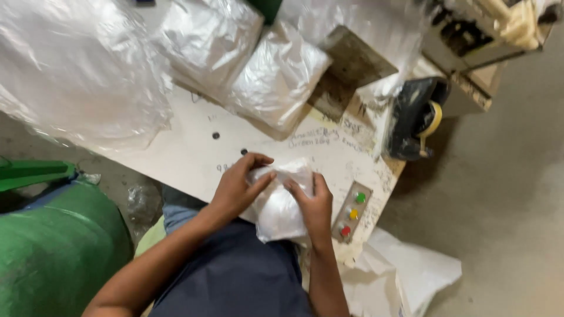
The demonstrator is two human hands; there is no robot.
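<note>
Both hands hold a small clear plastic bag (276, 205) with something white inside, at the near edge of a white worktable (188, 152). My left hand (238, 188) pinches the bag's upper left corner with thumb and fingers. My right hand (314, 205) grips its right side. The bag hangs partly over the table edge, above my dark blue lap.
Stacks of clear plastic bags (276, 76) and a large heap of plastic film (76, 70) cover the far table. A panel with green, yellow and red buttons (352, 212) sits at the right edge. A tape dispenser (417, 114) is beyond; a green sack (53, 246) left; white sheets (405, 276) on the floor.
</note>
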